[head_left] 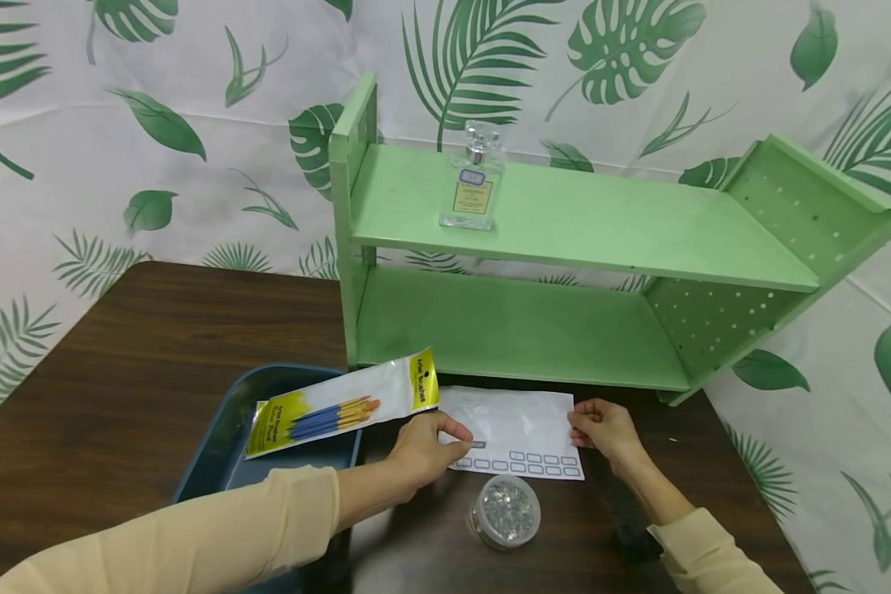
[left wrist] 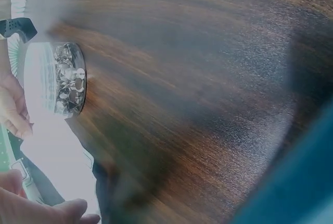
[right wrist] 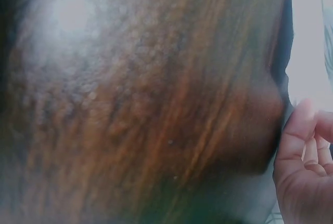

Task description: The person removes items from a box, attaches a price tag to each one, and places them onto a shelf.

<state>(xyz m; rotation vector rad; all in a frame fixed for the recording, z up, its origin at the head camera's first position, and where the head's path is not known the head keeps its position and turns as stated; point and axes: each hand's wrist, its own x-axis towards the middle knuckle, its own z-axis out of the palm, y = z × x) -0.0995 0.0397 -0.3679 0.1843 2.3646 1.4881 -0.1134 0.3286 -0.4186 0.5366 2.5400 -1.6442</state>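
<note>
The head view looks forward and down toward the far edge of the table; both wrist views, much nearer, share the white sheet.

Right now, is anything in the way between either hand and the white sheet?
Nothing visible is. The right hand pinches the white sheet at its right edge; the left hand seems to pinch a small label over the sheet's left part. The round jar stands on the near side, not between.
</note>
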